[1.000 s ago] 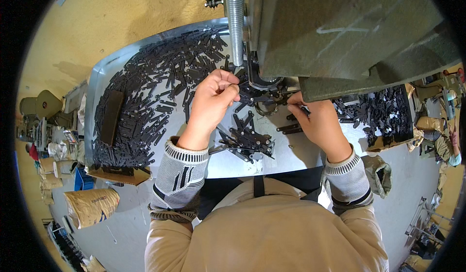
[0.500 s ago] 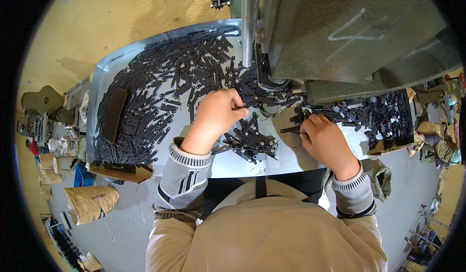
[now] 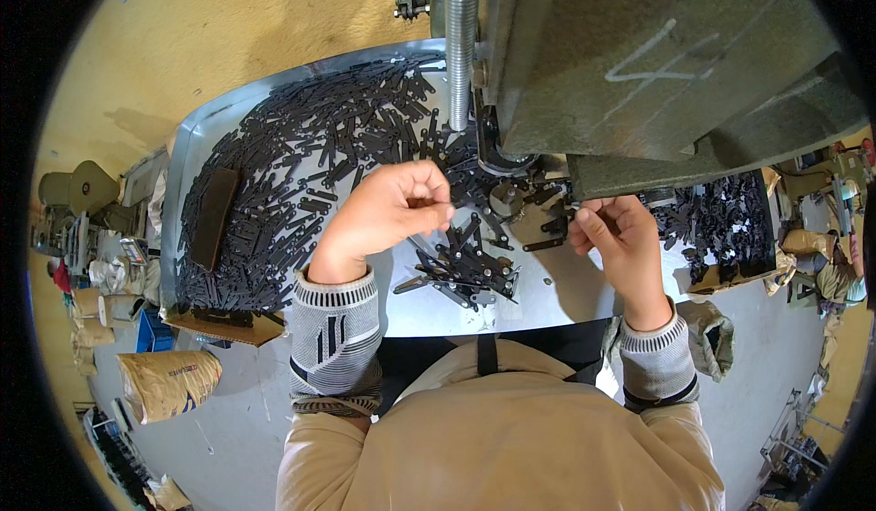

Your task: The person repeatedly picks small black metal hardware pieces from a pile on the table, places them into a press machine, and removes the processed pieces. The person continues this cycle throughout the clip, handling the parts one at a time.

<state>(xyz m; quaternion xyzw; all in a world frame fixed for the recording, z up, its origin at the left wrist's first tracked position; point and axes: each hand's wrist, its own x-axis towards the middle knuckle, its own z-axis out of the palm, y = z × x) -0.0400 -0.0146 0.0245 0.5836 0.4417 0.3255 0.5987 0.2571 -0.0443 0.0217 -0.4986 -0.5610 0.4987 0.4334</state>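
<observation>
My left hand hovers over the metal tray table, thumb and fingertips pinched together; what they hold, if anything, is too small to make out. My right hand is closed at the fingertips beside a few dark metal strips; anything in its grip is hidden. Between the hands stands a round metal post under the machine. In front of it lies a heap of joined black metal links. Loose flat black strips cover the tray's left side.
A large grey-green machine body overhangs the right side, with a coiled spring beside it. A dark flat bar lies on the strips at left. More small black parts pile at right. A paper sack stands on the floor.
My left hand has drawn a little left, uncovering the round post. My right hand has shifted slightly right and up and turned, showing its thumb. The view has moved slightly.
</observation>
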